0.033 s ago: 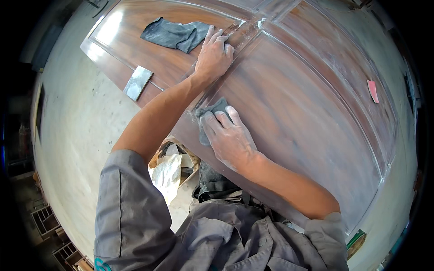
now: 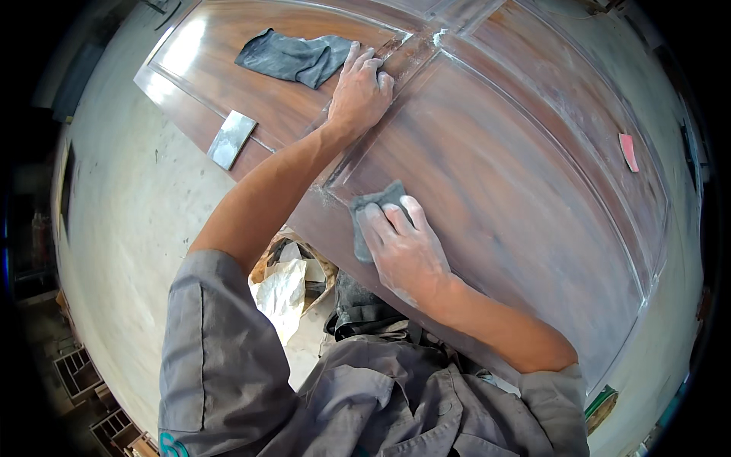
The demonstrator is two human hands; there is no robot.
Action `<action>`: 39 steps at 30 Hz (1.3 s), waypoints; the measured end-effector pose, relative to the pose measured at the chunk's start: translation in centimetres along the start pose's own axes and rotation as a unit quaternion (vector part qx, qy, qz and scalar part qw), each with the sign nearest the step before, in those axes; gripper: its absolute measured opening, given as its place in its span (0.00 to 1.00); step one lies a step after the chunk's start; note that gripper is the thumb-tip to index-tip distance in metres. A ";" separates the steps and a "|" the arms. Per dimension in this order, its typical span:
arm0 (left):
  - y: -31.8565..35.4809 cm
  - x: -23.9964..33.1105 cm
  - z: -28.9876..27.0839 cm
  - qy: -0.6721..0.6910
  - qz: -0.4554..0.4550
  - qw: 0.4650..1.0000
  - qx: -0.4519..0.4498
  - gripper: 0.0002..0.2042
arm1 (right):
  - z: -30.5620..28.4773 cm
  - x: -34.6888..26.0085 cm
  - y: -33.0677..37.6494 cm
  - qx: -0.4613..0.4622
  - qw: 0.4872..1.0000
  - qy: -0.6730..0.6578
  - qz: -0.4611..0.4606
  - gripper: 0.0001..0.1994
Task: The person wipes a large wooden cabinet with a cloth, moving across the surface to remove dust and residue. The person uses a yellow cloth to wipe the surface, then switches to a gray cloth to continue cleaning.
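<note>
A brown panelled wooden door (image 2: pixel 495 190) lies before me, streaked with whitish dust. Low on its near panel, my right hand (image 2: pixel 411 255) grips a folded grey cloth (image 2: pixel 363 238) and presses it to the wood, fingers bent over it. Farther up, my left hand (image 2: pixel 359 95) rests on the door beside the moulding. Its dusty fingers are bent a little and stand apart, with nothing visible in them. A crumpled dark grey cloth (image 2: pixel 289 59) lies just left of those fingers, its right end close to them.
A flat grey block (image 2: pixel 232 141) sits at the door's left edge. On the far right of the door is a small pink strip (image 2: pixel 628 153). Below the near edge stands a bag-like container (image 2: pixel 329 273) with crumpled paper (image 2: pixel 280 297). Pale concrete floor (image 2: pixel 129 228) surrounds the door.
My right hand has slid the folded grey cloth a little to the right and toward me, away from the panel's corner joint. The left hand stays in place.
</note>
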State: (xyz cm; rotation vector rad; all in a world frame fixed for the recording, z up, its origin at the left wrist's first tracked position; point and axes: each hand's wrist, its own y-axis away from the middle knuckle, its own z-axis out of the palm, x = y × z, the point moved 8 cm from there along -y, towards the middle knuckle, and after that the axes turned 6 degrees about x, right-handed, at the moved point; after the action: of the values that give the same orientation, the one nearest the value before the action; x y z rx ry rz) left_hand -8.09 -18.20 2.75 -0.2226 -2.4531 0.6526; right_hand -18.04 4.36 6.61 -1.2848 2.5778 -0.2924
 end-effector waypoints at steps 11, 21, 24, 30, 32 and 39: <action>-0.1 -0.4 0.2 0.009 0.028 1.000 0.008 0.18 | 1.0 3.6 -5.7 0.075 0.995 -0.044 -0.048 0.17; -1.2 0.2 1.2 0.036 0.039 0.999 0.002 0.20 | 0.7 0.3 -4.5 0.066 0.997 -0.023 -0.015 0.18; -0.9 0.0 0.2 -0.017 0.045 0.999 -0.011 0.23 | -0.9 1.0 1.8 0.083 0.996 -0.025 0.018 0.19; -1.0 -2.1 1.2 -0.084 0.045 0.993 -0.064 0.30 | -12.1 5.3 33.4 0.026 0.966 -0.004 0.258 0.22; -1.1 -2.1 1.8 -0.061 0.028 0.993 -0.099 0.31 | -16.5 4.8 42.5 0.000 0.922 0.095 0.375 0.24; -2.3 -3.1 2.1 -0.081 0.103 0.986 -0.099 0.28 | -9.0 1.0 26.4 0.119 0.927 0.004 0.356 0.25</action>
State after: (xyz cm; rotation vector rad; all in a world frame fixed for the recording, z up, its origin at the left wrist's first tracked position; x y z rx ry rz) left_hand -6.86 -21.92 0.83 -0.5271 -2.6762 0.5290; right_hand -41.31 19.80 7.51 -0.2196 2.6972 -0.4366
